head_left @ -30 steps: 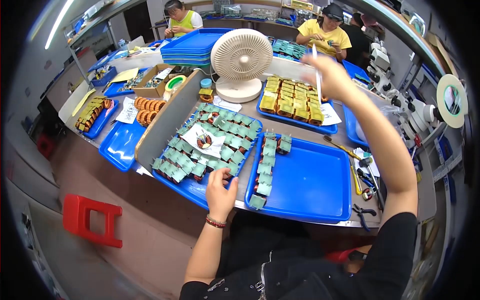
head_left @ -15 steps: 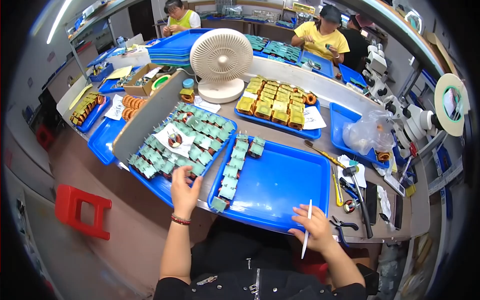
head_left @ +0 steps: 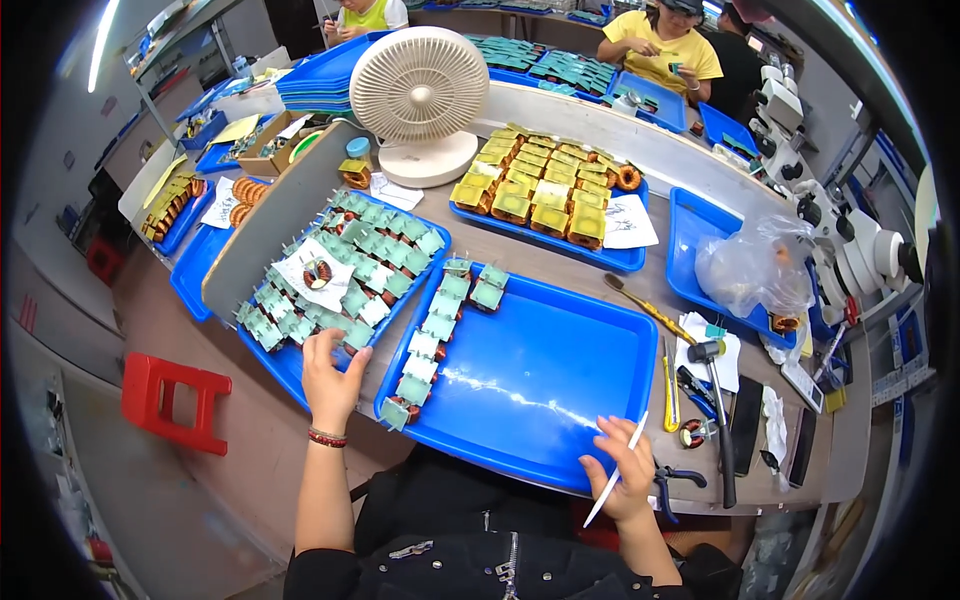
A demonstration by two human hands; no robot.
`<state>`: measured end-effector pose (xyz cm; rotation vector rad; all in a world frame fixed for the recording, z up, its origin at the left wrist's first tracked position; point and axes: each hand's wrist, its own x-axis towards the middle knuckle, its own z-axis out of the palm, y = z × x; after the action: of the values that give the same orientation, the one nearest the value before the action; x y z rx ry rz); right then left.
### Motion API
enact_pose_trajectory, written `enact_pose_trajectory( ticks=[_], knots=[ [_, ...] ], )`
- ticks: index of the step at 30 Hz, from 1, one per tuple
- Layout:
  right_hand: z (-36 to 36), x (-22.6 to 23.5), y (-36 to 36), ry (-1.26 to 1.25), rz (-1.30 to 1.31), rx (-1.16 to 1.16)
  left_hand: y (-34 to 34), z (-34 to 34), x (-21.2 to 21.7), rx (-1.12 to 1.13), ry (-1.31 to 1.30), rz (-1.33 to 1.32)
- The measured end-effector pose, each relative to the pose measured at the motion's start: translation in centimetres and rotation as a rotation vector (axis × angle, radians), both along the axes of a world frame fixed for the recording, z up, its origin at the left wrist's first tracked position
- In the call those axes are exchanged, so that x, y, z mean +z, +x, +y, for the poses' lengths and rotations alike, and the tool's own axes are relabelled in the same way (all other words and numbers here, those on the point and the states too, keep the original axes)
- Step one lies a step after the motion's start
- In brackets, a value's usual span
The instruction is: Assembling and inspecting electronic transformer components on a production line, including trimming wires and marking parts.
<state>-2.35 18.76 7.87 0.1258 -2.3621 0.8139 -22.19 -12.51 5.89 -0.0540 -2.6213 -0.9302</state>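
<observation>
My left hand (head_left: pixel 328 378) is at the near edge of a blue tray (head_left: pixel 283 372) packed with green-topped copper coils (head_left: pixel 385 240). Its thumb and fingers are apart, with the fingertips beside the nearest coils. On top of those coils lies a white paper (head_left: pixel 298 268) with a single bare coil (head_left: pixel 318 273). A thin white stick (head_left: pixel 603 488) is held in my right hand (head_left: pixel 630 472), over the front right corner of a second blue tray (head_left: pixel 540 370). Along that tray's left side runs a column of green-topped coils (head_left: pixel 439 325), with another coil (head_left: pixel 489 288) beside its far end.
Behind the trays stand a cream fan (head_left: pixel 418 95) and a tray of yellow-topped coils (head_left: pixel 545 195). To the right lie a brush (head_left: pixel 645 305), a hammer (head_left: pixel 718 410), pliers (head_left: pixel 670 485) and a yellow cutter (head_left: pixel 671 385). A red stool (head_left: pixel 175 405) is at left; co-workers sit beyond.
The view has shifted, so the trays sit a little more to the left. My left hand stays by the coils' near edge, and my right hand keeps the white stick, now tilted more.
</observation>
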Motion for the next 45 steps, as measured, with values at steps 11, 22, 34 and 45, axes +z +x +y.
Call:
enact_pose_trajectory(
  ticks=[11, 22, 34, 45],
  knots=[
    [2.8, 1.4, 1.4, -0.03, -0.057, -0.155, -0.3, 0.7, 1.1, -0.012, -0.042, 0.252],
    [8.5, 16.5, -13.5, 0.867, 0.019, -0.195, -16.2, 5.4, 11.7, -0.76, -0.424, 0.31],
    [-3.1, 25.9, -54.6, 1.2, 0.032, -0.03, -32.2, 12.8, 3.7, -0.704, -0.884, 0.025],
    [-10.3, 27.2, -56.6, 0.815, -0.635, -0.014, -34.0, 11.5, 6.4, -0.866, -0.963, -0.17]
  ],
)
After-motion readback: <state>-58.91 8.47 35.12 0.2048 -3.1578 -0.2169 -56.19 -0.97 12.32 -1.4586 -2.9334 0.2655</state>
